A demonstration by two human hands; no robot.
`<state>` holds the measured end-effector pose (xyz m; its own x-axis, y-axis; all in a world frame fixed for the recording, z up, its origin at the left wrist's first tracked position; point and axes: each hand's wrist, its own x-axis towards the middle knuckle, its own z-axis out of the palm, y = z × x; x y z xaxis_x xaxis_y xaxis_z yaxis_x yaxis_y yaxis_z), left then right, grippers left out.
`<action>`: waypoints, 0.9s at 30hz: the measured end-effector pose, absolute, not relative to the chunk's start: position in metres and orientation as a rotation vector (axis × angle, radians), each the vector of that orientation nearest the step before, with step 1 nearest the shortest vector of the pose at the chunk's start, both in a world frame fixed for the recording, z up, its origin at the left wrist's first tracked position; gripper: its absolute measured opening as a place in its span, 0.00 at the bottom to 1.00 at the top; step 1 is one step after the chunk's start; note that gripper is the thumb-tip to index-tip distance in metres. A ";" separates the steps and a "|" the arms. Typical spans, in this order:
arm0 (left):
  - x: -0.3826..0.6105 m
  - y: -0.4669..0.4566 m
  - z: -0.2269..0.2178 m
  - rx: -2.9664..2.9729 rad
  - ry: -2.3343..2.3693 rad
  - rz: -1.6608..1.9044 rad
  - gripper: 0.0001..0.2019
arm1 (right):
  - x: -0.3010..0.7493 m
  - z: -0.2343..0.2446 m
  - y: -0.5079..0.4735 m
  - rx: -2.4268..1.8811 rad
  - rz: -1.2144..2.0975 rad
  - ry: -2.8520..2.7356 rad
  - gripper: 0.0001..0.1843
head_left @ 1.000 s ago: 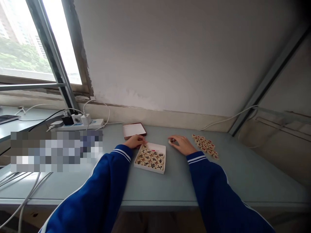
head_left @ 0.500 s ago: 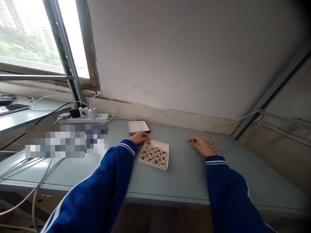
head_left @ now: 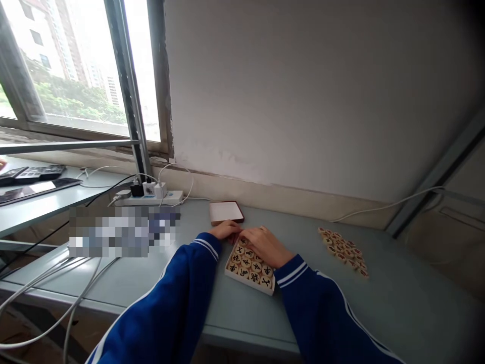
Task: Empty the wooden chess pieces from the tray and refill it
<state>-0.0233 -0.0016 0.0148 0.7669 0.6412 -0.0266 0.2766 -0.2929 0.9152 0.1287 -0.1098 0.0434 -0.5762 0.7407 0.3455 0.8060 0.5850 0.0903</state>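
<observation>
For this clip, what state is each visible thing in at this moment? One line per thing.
White box: open, holding pieces
Boxed pieces: visible ones character side up
Loose pieces: clustered outside the box
Red-sided lid: off, white face up
Power strip: plugs inserted
Left hand: at box's far left corner
Right hand: over box, grip hidden

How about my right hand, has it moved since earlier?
Yes: judged against the power strip, your right hand moved left and is over the white box.

One box (head_left: 249, 284), one lid (head_left: 226, 212), one piece cluster (head_left: 342, 249).
</observation>
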 end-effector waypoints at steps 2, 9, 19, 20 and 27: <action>-0.023 -0.001 0.016 1.906 0.701 0.408 0.14 | 0.131 0.041 -0.109 -1.283 -0.369 -2.570 0.08; -0.021 0.001 0.019 1.912 0.712 0.374 0.15 | 0.142 0.040 -0.103 -1.263 -0.108 -2.523 0.12; -0.020 0.000 0.016 1.953 0.704 0.372 0.22 | 0.201 0.058 -0.118 -1.413 0.116 -2.114 0.12; -0.020 0.000 0.015 1.954 0.705 0.378 0.22 | 0.214 0.056 -0.122 -1.491 0.081 -2.084 0.12; -0.018 -0.002 0.016 1.961 0.735 0.384 0.21 | 0.315 0.029 -0.147 -2.035 -0.157 -1.861 0.05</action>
<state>-0.0182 -0.0019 0.0162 0.7677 0.6396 -0.0385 0.3334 -0.3473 0.8765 0.3152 -0.1471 0.0291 0.1178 0.9365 0.3302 0.9786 -0.0530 -0.1988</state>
